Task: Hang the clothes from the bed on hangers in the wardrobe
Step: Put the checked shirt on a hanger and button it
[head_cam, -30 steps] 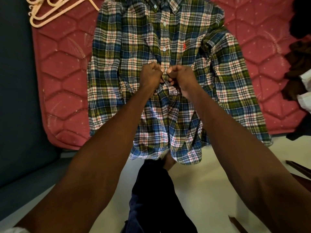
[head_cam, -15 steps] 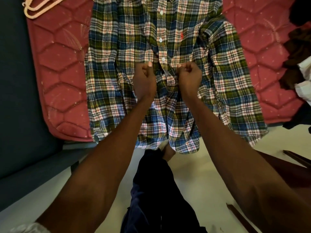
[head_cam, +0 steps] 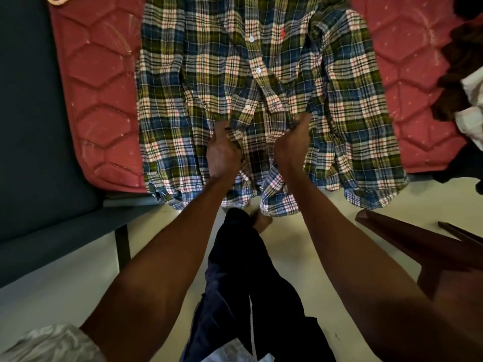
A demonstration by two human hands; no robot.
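Observation:
A blue, green and white plaid shirt (head_cam: 188,82) lies face up on the red quilted mattress (head_cam: 99,100), its hem hanging over the front edge. My left hand (head_cam: 222,150) pinches the left side of the button placket low on the shirt. My right hand (head_cam: 294,142) grips the opposite front edge, a little apart from the left. The placket is buttoned above my hands and open below them. A pale plastic hanger (head_cam: 58,0) peeks in at the top left corner of the mattress.
A pile of dark brown and white clothes (head_cam: 462,82) lies at the mattress's right edge. A dark teal bed frame (head_cam: 39,152) runs along the left. My dark trousers (head_cam: 235,270) stand on the pale floor. A brown wooden piece (head_cam: 418,246) juts in at the right.
My hands have shifted down the shirt front and spread apart, each keeping hold of a placket edge. The view has tilted down, so the hangers have almost left the frame.

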